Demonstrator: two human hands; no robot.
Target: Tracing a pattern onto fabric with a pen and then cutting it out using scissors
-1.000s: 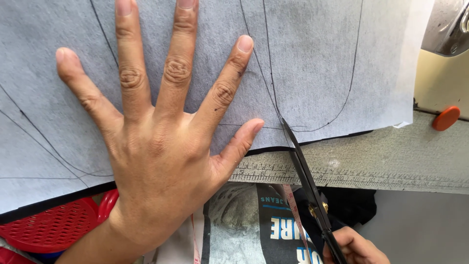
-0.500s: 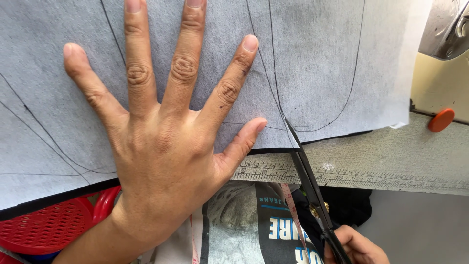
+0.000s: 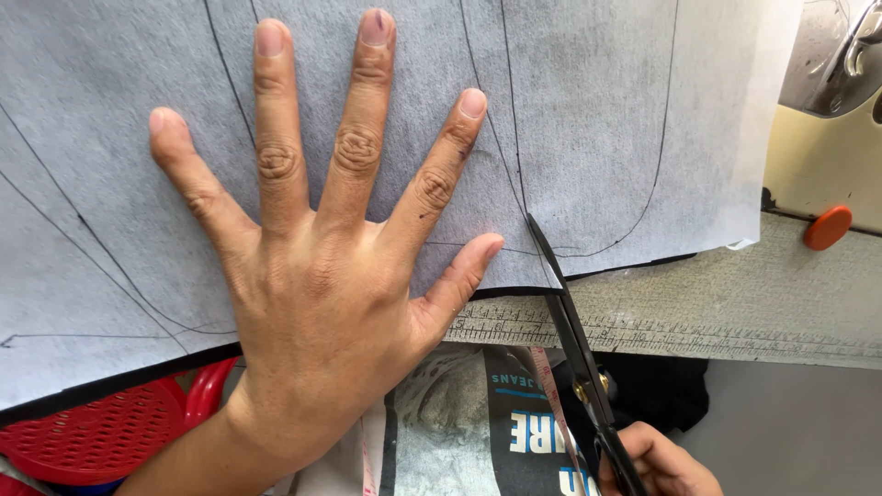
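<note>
now cutting along the drawn line

the left hand [image 3: 312, 276] lies flat on the grey sheet [image 3: 588, 119], its fingers [image 3: 367, 119] spread wide apart, thumb near the sheet's lower edge, pinning it to the counter [image 3: 717, 303]. the right hand [image 3: 657, 464] sits at the bottom of the view, its fingers closed around the handles of the black scissors [image 3: 565, 312]. the blades look nearly shut, their tip just inside the sheet's lower edge, lying on one of the pencil lines [image 3: 510, 138] that runs up the sheet. a second line curves off to the right. the sheet covers most of the counter, with a darker layer showing under its lower edge; whether the blades take both layers i cannot tell.

by my reading the cut is only started: the slit is short and most of the line is uncut. the next snip would call for the blades to open and slide forward along that line, while the flat hand keeps the sheet from creeping. the thumb is just beside the blades, so it wants watching.

a red basket [image 3: 83, 432] shows below the counter, a red knob [image 3: 827, 227] at right.
</note>
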